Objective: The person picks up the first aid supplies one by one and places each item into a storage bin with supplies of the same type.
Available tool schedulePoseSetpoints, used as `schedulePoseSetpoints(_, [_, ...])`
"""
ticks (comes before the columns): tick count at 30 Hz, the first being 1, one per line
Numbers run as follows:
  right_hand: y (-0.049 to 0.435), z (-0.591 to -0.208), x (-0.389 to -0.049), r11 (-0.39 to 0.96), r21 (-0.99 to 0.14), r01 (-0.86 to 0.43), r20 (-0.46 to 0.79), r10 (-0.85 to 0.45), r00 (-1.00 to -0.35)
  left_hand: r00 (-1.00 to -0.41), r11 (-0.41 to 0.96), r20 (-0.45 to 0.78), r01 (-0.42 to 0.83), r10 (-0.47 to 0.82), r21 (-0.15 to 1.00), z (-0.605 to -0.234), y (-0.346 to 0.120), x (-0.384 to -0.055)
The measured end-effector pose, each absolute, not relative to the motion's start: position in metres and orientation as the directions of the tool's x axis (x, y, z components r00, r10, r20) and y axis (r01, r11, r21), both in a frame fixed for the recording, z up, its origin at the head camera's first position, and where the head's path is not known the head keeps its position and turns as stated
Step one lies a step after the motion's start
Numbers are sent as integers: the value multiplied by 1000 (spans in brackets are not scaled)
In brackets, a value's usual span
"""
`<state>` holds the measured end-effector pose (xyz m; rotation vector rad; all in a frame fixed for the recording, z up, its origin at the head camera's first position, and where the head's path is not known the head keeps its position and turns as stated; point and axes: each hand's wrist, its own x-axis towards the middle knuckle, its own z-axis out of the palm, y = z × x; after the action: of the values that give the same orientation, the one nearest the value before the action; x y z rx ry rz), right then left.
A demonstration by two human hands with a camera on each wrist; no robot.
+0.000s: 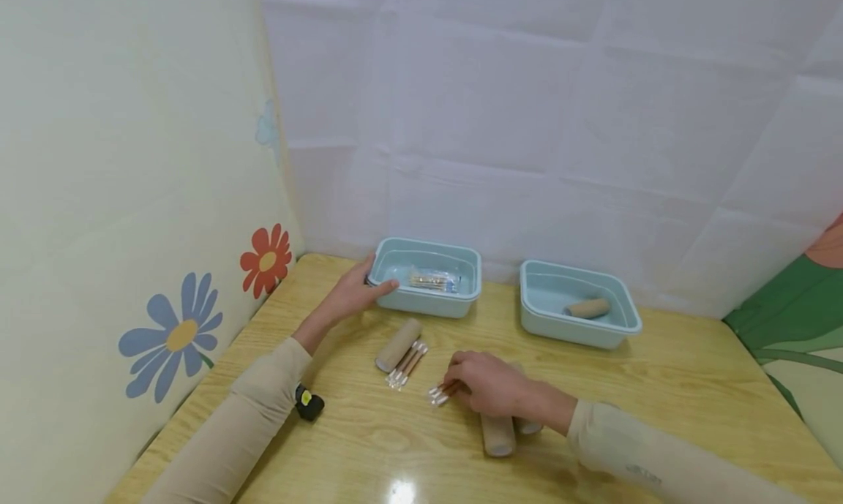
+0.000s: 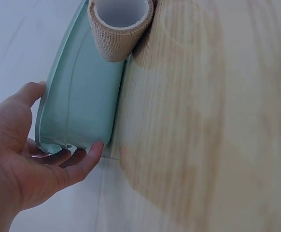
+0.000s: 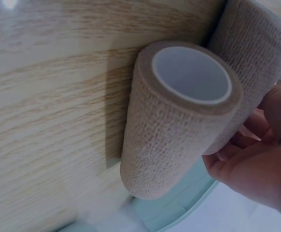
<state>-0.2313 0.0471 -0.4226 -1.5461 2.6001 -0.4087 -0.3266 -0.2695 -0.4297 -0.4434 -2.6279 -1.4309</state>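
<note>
My left hand [image 1: 352,293] grips the near-left end of a light blue plastic basket [image 1: 428,303], its thumb at the rim and its fingers around the end wall. Inside lies a clear packet of cotton swabs [image 1: 431,280]. My right hand [image 1: 490,383] pinches another packet of cotton swabs [image 1: 440,394], white tips poking out past the fingers. Close by it are tan cohesive bandage rolls [image 1: 497,434], one of them [image 3: 164,130] large in the right wrist view. Between the hands, a bandage roll [image 1: 398,344] lies beside a further swab packet [image 1: 408,363].
A second light blue basket [image 1: 573,332] stands to the right with one bandage roll [image 1: 588,309] in it. Behind the wooden table [image 1: 369,445] hangs a white cloth [image 1: 487,123]. A flowered panel [image 1: 132,197] borders the left side.
</note>
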Motion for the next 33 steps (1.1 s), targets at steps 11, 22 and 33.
schedulePoseSetpoints(11, [48, -425, -235, 436, -274, -857, 90, -876, -474, -951, 505, 240, 308, 195, 807, -430, -271, -326])
schedulePoseSetpoints(22, [53, -428, -235, 465, -281, -840, 100, -856, -508, -956, 506, 226, 290, 186, 812, -430, -268, -326])
schedulePoseSetpoints(33, [55, -426, -234, 507, -291, -811, 125, -821, -558, -951, 500, 241, 306, 193, 810, -433, -270, -328])
